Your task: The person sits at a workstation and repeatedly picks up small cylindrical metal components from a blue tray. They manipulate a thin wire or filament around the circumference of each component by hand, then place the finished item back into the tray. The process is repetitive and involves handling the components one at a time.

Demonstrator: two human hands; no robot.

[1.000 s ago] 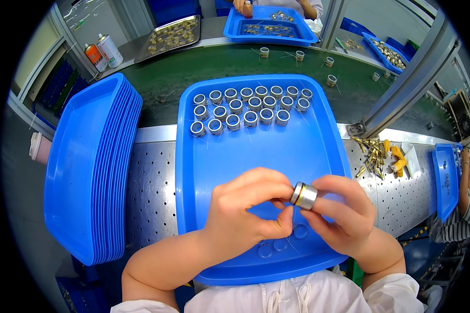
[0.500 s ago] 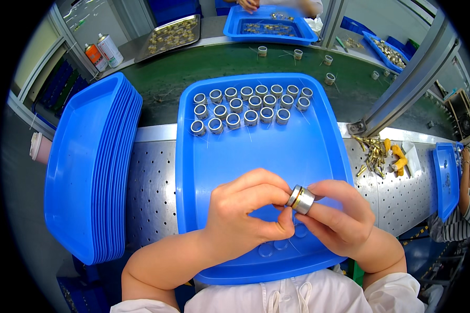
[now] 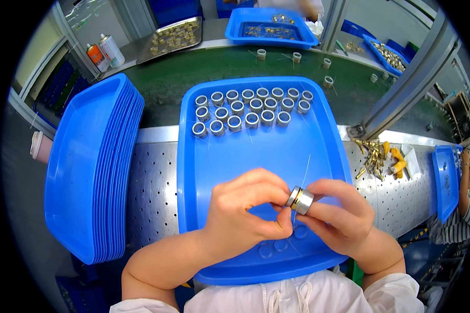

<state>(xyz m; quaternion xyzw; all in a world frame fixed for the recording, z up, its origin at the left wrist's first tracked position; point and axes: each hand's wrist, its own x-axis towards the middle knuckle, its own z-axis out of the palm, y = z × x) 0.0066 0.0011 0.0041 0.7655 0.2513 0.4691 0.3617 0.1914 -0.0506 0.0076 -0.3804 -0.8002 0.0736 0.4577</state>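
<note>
Over the near part of a blue tray [image 3: 235,167], both my hands hold one small silver metal cylinder [image 3: 301,201] with a dark and brass-coloured band. The fingertips of my left hand [image 3: 248,208] pinch its left end. Around the wider right end, the thumb and fingers of my right hand [image 3: 342,211] are closed. A thin wire [image 3: 307,169] sticks up beside the cylinder. At the tray's far end stand several silver rings [image 3: 251,120] in rows, fine wires trailing from them. Small clear discs [image 3: 281,244] lie in the tray below my hands.
A stack of blue trays [image 3: 89,172] stands at the left. Brass pieces [image 3: 373,159] and yellow finger covers [image 3: 398,163] lie right of the tray, near a metal post [image 3: 407,83]. Beyond, a green belt [image 3: 162,94] carries loose rings. A co-worker's hand [image 3: 309,7] is blurred at the far side.
The wire beside the cylinder now shows, standing upright over the tray. My hands hold nearly the same place and grip. The co-worker's hand at the far tray has shifted.
</note>
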